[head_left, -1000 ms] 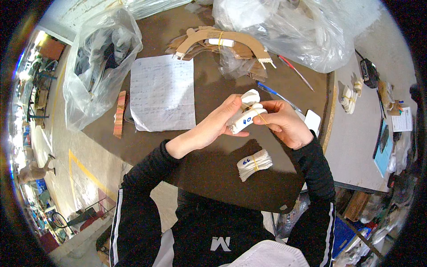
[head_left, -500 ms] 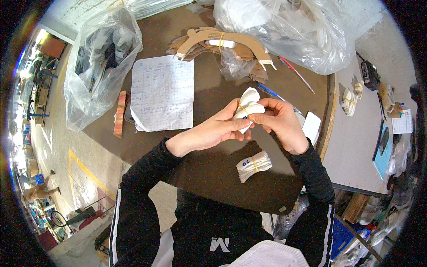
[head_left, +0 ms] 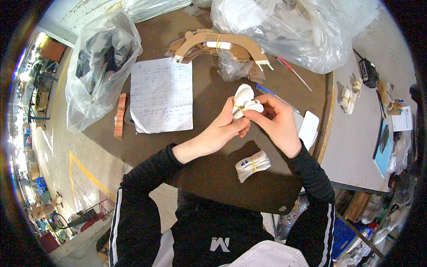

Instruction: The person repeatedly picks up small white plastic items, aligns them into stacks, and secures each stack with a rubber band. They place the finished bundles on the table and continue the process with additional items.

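Above the middle of the brown table, a bundle of thin white fabric-like pieces (head_left: 243,93) is between my hands. My left hand (head_left: 220,132) is closed round its lower left side, the thumb laid across the front. From the right, my right hand (head_left: 281,125) pinches the bundle's right edge with thumb and fingers. A yellow rubber band (head_left: 238,107) crosses the pieces; part of it is hidden by my fingers. Nearer to me lies a second bundle of white pieces (head_left: 252,166), bound with a yellow band and marked in blue ink.
A handwritten sheet (head_left: 162,95) lies left, beside a striped strip (head_left: 120,116). Farther back are curved cardboard pieces (head_left: 222,39) and plastic bags (head_left: 284,35). A blue pen (head_left: 267,92), a red pen (head_left: 293,74) and a white rectangular object (head_left: 308,125) lie right.
Both hands and the bundle have shifted slightly left. A stretch of yellow band that showed at my right fingers is out of sight now, and the right fingers have moved along the bundle's edge.
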`<state>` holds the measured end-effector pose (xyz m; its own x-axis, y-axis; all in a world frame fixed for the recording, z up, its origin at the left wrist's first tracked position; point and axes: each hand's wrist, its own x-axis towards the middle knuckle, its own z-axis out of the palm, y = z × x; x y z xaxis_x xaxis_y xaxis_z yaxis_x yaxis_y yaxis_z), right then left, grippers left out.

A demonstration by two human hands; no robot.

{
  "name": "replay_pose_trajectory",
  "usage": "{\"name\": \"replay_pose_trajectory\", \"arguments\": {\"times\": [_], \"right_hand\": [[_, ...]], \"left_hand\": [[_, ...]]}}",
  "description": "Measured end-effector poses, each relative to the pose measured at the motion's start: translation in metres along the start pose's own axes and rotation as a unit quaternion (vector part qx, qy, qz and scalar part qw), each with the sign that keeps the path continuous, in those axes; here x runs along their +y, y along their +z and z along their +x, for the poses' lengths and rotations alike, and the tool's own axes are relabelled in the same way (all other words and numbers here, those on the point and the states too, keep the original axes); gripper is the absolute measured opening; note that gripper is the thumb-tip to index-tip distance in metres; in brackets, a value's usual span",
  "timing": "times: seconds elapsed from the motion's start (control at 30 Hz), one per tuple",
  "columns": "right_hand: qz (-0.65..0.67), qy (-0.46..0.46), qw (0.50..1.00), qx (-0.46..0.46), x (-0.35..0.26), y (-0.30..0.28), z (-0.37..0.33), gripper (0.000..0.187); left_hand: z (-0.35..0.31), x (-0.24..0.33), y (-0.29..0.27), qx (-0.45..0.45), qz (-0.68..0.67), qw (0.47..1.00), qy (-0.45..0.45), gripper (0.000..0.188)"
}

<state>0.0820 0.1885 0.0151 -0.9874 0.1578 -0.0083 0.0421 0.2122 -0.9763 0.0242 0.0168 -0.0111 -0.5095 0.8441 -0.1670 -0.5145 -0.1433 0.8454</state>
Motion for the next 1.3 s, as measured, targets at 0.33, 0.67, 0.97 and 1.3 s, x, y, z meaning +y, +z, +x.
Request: {"name": "replay_pose_trajectory", "arguments": {"times": [0.33, 0.67, 0.97, 1.3], "right_hand": [[-0.004, -0.062, 0.998, -0.030, -0.013, -0.007, -0.006, 0.014], [0.137, -0.009, 0.990, -0.037, -0.007, -0.007, -0.005, 0.015], [0.275, 0.097, 0.953, -0.082, -0.009, -0.013, -0.004, 0.018], [0.225, 0.066, 0.969, -0.072, -0.006, -0.017, 0.001, 0.022]], "left_hand": [[-0.009, 0.015, -0.001, -0.017, -0.135, 0.984, -0.111, 0.050], [-0.005, 0.021, -0.007, -0.022, -0.128, 0.984, -0.122, 0.051], [0.001, 0.022, -0.014, 0.007, -0.033, 0.993, -0.111, 0.047], [-0.003, 0.011, -0.016, -0.081, -0.221, 0.967, -0.097, 0.048]]}}
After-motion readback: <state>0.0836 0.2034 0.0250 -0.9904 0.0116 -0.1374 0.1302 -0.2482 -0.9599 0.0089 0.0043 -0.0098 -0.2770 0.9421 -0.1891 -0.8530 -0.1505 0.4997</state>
